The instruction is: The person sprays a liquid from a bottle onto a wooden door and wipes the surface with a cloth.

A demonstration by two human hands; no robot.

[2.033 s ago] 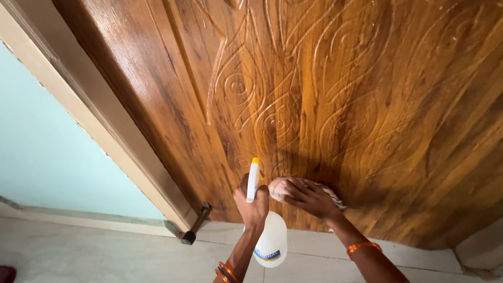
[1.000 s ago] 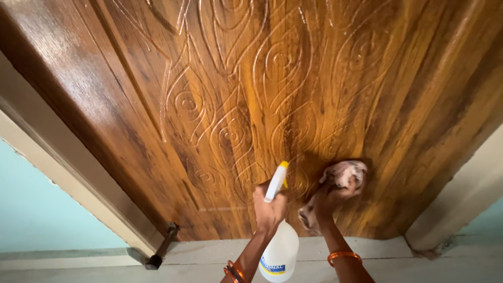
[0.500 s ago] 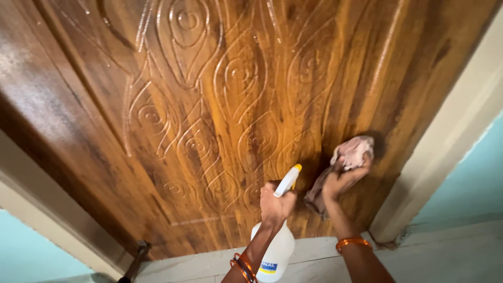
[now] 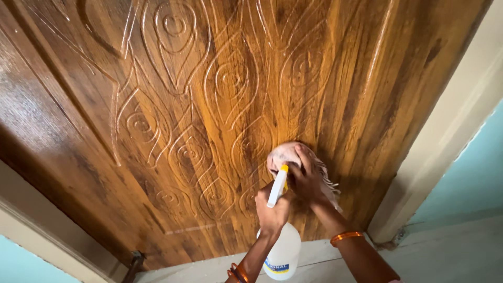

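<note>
A carved brown wooden door (image 4: 209,94) fills most of the view. My right hand (image 4: 306,181) presses a pale pinkish cloth (image 4: 285,153) flat against the door's lower part. Just left of it, my left hand (image 4: 272,207) grips the neck of a white spray bottle (image 4: 283,251) whose white and yellow nozzle (image 4: 277,184) points up toward the cloth. Both wrists wear orange bangles.
A cream door frame (image 4: 450,136) runs up the right side, with a light blue wall (image 4: 471,183) beyond it. Another frame strip (image 4: 42,236) lies at lower left. A dark door stopper (image 4: 133,261) sits near the door's bottom edge, above the pale floor (image 4: 445,257).
My right hand has slid the cloth leftward across the door, from near the right frame back toward the spray bottle. The view has tilted slightly; my left hand keeps the bottle.
</note>
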